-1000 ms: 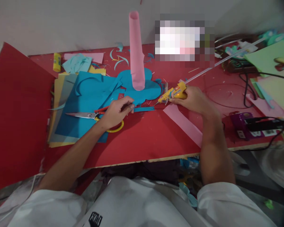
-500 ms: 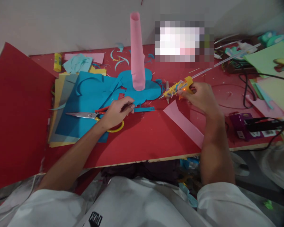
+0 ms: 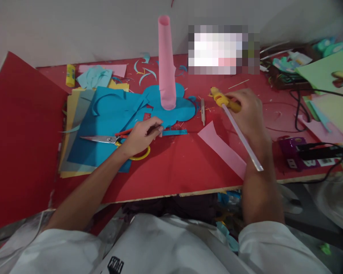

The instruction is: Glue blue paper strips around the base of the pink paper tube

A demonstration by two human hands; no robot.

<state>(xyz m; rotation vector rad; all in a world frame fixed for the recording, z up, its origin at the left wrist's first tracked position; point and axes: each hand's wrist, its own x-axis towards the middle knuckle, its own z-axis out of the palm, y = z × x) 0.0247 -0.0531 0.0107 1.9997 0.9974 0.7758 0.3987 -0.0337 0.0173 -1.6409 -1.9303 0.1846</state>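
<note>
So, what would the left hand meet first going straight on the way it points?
Likely the blue cloud-shaped paper, just beyond the left hand, though the hand's height above it is unclear.

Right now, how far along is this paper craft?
The pink tube and blue cloud shape look formed, the tube standing on it. The left hand holds a blue strip by its end; the right hand grips the yellow glue gun. Probably left: gluing that strip, flat on the red table.
</note>
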